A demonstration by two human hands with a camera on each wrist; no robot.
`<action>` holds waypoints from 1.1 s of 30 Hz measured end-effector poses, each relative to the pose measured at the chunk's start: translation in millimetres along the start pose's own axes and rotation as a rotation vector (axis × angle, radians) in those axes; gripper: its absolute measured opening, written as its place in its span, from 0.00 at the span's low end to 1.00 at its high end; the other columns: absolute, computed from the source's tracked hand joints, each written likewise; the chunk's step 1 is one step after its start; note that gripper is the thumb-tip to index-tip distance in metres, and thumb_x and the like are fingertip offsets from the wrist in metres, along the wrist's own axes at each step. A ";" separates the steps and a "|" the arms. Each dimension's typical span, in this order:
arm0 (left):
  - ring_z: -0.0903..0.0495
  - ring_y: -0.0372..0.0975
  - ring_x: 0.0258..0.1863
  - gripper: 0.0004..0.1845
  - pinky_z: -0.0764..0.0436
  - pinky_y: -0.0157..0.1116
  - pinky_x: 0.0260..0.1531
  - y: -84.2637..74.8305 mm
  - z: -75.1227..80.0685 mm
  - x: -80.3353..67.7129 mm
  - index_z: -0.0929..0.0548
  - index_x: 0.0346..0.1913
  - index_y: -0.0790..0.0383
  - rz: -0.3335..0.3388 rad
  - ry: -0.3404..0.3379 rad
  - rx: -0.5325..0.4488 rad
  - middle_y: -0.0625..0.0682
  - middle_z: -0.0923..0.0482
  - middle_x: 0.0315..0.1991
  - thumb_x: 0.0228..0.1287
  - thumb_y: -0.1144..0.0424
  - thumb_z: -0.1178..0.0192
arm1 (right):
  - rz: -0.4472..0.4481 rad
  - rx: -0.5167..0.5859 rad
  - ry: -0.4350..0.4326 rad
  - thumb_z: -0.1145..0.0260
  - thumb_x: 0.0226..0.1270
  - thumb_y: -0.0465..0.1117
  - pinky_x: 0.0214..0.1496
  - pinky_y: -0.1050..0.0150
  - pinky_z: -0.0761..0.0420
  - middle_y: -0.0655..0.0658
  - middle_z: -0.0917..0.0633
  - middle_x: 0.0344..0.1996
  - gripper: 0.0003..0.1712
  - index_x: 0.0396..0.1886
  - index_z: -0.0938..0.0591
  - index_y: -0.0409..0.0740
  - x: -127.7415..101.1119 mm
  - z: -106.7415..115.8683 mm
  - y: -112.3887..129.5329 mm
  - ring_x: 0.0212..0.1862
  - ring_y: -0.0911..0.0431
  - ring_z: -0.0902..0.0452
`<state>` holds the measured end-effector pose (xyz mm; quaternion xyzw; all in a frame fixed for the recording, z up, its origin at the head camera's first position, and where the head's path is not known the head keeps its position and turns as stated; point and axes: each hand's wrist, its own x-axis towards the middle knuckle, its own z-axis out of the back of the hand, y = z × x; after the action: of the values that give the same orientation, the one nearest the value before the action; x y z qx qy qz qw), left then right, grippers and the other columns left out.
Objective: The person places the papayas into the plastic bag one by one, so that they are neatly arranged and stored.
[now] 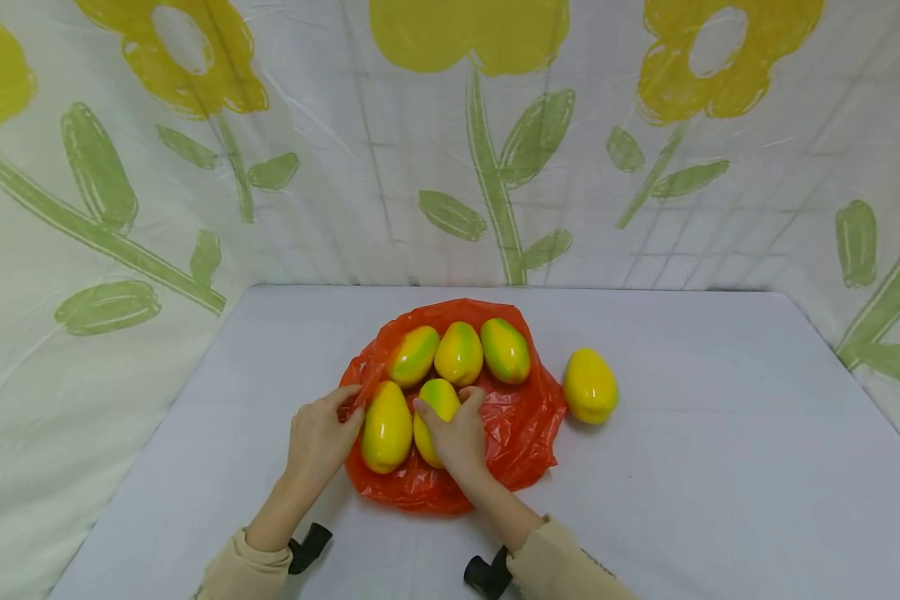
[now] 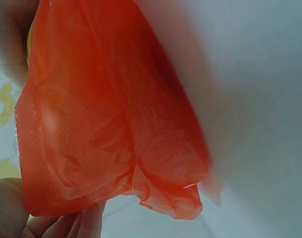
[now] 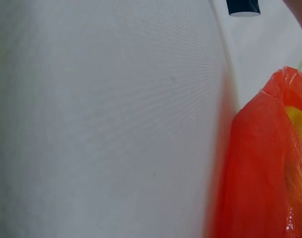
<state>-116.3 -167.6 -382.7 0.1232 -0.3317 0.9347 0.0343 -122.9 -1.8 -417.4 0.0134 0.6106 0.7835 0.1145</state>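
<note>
A red plastic bag (image 1: 510,425) lies spread open on the table, with several glossy yellow-green mangoes inside. Three of these, including the middle mango (image 1: 459,354), form a row toward the far side. Closer to me, one mango (image 1: 387,429) sits by the bag's left side. My left hand (image 1: 318,437) pinches the left rim of the bag; in the left wrist view its fingers (image 2: 91,220) reach behind the red film (image 2: 86,134). My right hand (image 1: 457,437) grips the near mango (image 1: 437,408) inside the bag, thumb on its left, fingers on its right.
Another mango (image 1: 590,386) lies on the white table (image 1: 720,467), just outside the bag's right edge. Black wrist mounts (image 1: 310,547) show below both sleeves. A curtain with yellow flowers (image 1: 468,33) hangs behind the table's far edge.
</note>
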 end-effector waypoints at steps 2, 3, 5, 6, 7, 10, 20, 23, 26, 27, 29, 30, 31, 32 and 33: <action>0.30 0.40 0.15 0.14 0.29 0.29 0.17 -0.2 -0.1 0.0 0.17 0.49 0.74 -0.001 0.000 0.001 0.64 0.16 0.32 0.60 0.74 0.38 | -0.002 -0.005 0.003 0.30 0.61 0.50 0.51 0.48 0.25 0.34 0.25 0.41 0.37 0.56 0.40 0.36 0.1 0.5 0.1 0.44 0.43 0.27; 0.29 0.40 0.16 0.14 0.29 0.29 0.17 -0.3 -0.2 0.1 0.17 0.49 0.74 -0.001 -0.001 0.001 0.64 0.16 0.32 0.60 0.74 0.38 | -0.006 -0.007 0.005 0.30 0.61 0.50 0.52 0.48 0.25 0.34 0.25 0.42 0.37 0.57 0.40 0.36 0.0 0.8 0.4 0.45 0.43 0.27; 0.28 0.40 0.16 0.14 0.28 0.29 0.18 -0.3 -0.3 0.1 0.17 0.49 0.74 -0.001 -0.002 0.001 0.64 0.16 0.33 0.60 0.74 0.38 | -0.014 -0.013 0.014 0.30 0.62 0.51 0.53 0.47 0.25 0.33 0.25 0.44 0.38 0.58 0.40 0.36 -0.2 1.9 0.9 0.46 0.43 0.27; 0.28 0.41 0.17 0.14 0.28 0.29 0.18 -0.4 -0.3 0.0 0.17 0.49 0.74 -0.001 -0.002 0.001 0.64 0.16 0.33 0.60 0.74 0.38 | -0.020 -0.019 0.019 0.31 0.62 0.51 0.54 0.47 0.26 0.32 0.25 0.46 0.38 0.58 0.40 0.36 -0.4 2.6 1.2 0.47 0.43 0.27; 0.27 0.41 0.17 0.14 0.27 0.29 0.18 -0.3 -0.3 0.1 0.16 0.49 0.74 0.000 -0.003 0.001 0.64 0.16 0.33 0.60 0.74 0.38 | -0.026 -0.022 0.024 0.31 0.62 0.51 0.56 0.46 0.26 0.32 0.25 0.49 0.38 0.59 0.40 0.36 -0.6 3.4 1.4 0.48 0.43 0.27; 0.27 0.41 0.17 0.13 0.27 0.29 0.18 0.3 -0.4 0.0 0.16 0.48 0.73 0.000 -0.003 0.001 0.64 0.16 0.32 0.60 0.74 0.38 | -0.039 -0.012 0.049 0.32 0.63 0.51 0.61 0.45 0.29 0.32 0.28 0.56 0.39 0.62 0.40 0.36 -1.9 7.4 3.0 0.54 0.42 0.29; 0.30 0.39 0.15 0.14 0.29 0.29 0.17 4.2 -1.5 0.8 0.17 0.48 0.74 -0.006 -0.004 -0.001 0.64 0.16 0.32 0.59 0.73 0.38 | -0.005 -0.021 0.097 0.38 0.68 0.52 0.67 0.39 0.40 0.33 0.35 0.68 0.41 0.70 0.40 0.32 -4.5 30.5 9.3 0.68 0.40 0.40; 0.29 0.40 0.16 0.14 0.29 0.29 0.17 3.5 -1.0 0.2 0.16 0.48 0.74 -0.011 -0.006 -0.004 0.64 0.16 0.32 0.59 0.74 0.38 | 0.019 -0.018 0.094 0.39 0.69 0.53 0.67 0.39 0.40 0.34 0.36 0.69 0.41 0.72 0.41 0.34 -4.6 39.5 12.3 0.70 0.40 0.41; 0.28 0.40 0.17 0.13 0.28 0.29 0.17 2.6 -0.6 -0.3 0.16 0.48 0.74 -0.016 -0.011 -0.005 0.64 0.16 0.32 0.59 0.74 0.38 | 0.033 -0.032 0.076 0.39 0.69 0.54 0.67 0.39 0.40 0.36 0.36 0.71 0.42 0.73 0.42 0.35 -3.8 49.3 15.7 0.71 0.41 0.43; 0.27 0.41 0.17 0.13 0.28 0.29 0.18 2.4 -0.4 -0.3 0.16 0.48 0.74 -0.017 -0.012 -0.004 0.64 0.16 0.32 0.59 0.74 0.38 | 0.033 -0.031 0.071 0.39 0.69 0.54 0.67 0.39 0.40 0.37 0.37 0.71 0.42 0.73 0.42 0.36 -3.1 52.5 16.7 0.71 0.41 0.44; 0.27 0.41 0.17 0.13 0.28 0.29 0.18 2.2 -0.3 -0.4 0.16 0.48 0.73 -0.016 -0.014 -0.004 0.64 0.16 0.32 0.59 0.74 0.38 | 0.039 -0.038 0.057 0.39 0.69 0.54 0.66 0.39 0.39 0.37 0.37 0.71 0.42 0.74 0.42 0.37 -1.8 58.6 18.9 0.71 0.41 0.44; 0.26 0.41 0.18 0.13 0.27 0.29 0.18 2.1 -0.2 -0.5 0.16 0.48 0.73 -0.015 -0.015 -0.003 0.64 0.16 0.32 0.60 0.74 0.38 | 0.040 -0.040 0.052 0.39 0.69 0.54 0.66 0.39 0.38 0.37 0.37 0.71 0.42 0.74 0.42 0.37 -1.0 61.4 19.6 0.71 0.41 0.44; 0.26 0.42 0.18 0.13 0.27 0.30 0.18 2.1 0.0 -0.6 0.16 0.48 0.73 -0.015 -0.015 -0.004 0.64 0.16 0.32 0.59 0.74 0.38 | 0.039 -0.039 0.049 0.39 0.69 0.54 0.66 0.40 0.38 0.37 0.37 0.71 0.42 0.74 0.42 0.38 -0.1 63.9 20.0 0.71 0.42 0.44; 0.25 0.42 0.18 0.13 0.27 0.30 0.18 2.3 -0.1 -0.7 0.16 0.48 0.73 -0.016 -0.018 -0.003 0.64 0.16 0.32 0.59 0.74 0.38 | 0.035 -0.040 0.046 0.39 0.69 0.53 0.66 0.40 0.37 0.37 0.37 0.71 0.42 0.74 0.42 0.38 0.5 66.3 20.6 0.71 0.41 0.44; 0.24 0.43 0.19 0.13 0.27 0.30 0.19 2.3 0.0 -0.8 0.16 0.48 0.73 -0.019 -0.020 -0.001 0.64 0.16 0.32 0.59 0.74 0.38 | 0.034 -0.036 0.045 0.39 0.69 0.53 0.66 0.40 0.37 0.37 0.37 0.71 0.41 0.74 0.42 0.38 1.2 68.3 20.9 0.71 0.42 0.44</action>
<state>-115.8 -169.3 -384.3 0.1355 -0.3315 0.9328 0.0397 -116.5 58.8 -380.1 0.0039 0.5984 0.7963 0.0878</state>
